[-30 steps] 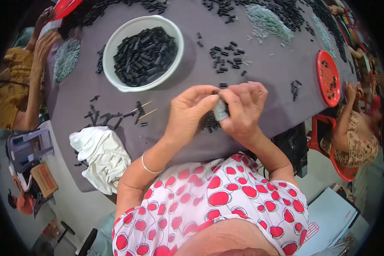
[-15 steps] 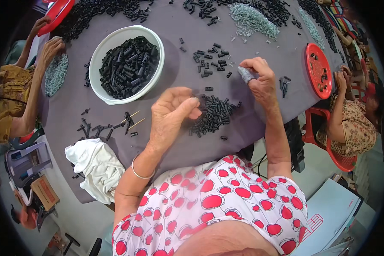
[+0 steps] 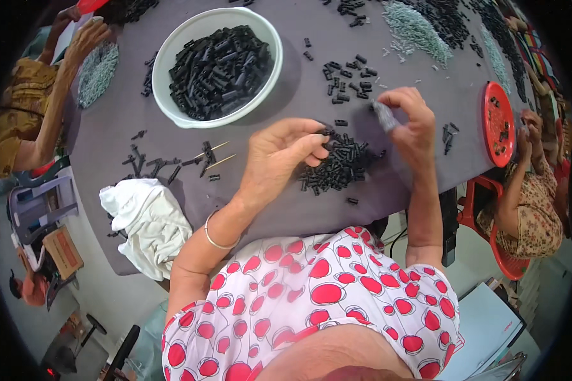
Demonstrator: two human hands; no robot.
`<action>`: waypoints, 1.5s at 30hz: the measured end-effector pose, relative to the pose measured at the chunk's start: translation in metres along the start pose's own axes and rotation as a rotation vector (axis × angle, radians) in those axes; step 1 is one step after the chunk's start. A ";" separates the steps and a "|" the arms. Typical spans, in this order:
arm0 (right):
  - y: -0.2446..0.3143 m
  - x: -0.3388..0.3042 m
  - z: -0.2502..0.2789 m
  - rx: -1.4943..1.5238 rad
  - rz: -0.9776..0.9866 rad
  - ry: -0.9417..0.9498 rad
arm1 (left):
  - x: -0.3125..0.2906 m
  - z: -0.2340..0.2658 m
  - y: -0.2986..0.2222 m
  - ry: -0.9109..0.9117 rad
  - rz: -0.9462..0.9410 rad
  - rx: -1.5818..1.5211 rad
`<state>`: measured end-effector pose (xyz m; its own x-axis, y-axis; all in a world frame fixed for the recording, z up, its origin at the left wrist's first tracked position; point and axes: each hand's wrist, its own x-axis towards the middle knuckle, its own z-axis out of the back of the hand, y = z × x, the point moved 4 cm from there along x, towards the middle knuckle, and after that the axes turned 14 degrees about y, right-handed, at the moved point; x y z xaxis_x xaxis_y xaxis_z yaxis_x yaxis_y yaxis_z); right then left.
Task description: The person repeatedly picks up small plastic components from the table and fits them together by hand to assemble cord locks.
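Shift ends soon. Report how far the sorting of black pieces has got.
Done: the white bowl is heaped with black pieces. In hand: left hand picks at the near pile; right hand holds a small grey piece. Left: scattered pieces beyond.
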<state>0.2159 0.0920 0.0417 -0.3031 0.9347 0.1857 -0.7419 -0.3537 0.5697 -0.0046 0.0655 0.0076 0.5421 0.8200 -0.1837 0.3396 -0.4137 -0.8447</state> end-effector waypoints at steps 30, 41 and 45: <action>0.012 -0.032 0.010 0.052 -0.037 -0.040 | -0.001 0.003 0.014 0.218 0.007 -0.322; -0.008 -0.014 -0.005 0.065 -0.103 0.038 | -0.002 0.006 0.012 0.158 0.143 -0.247; -0.008 -0.008 -0.014 -0.092 -0.256 0.004 | -0.001 0.005 0.011 0.138 0.126 -0.202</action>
<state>0.2162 0.0866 0.0246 -0.1012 0.9940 0.0415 -0.8457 -0.1079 0.5226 -0.0049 0.0620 -0.0042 0.6845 0.7013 -0.1989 0.4018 -0.5907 -0.6997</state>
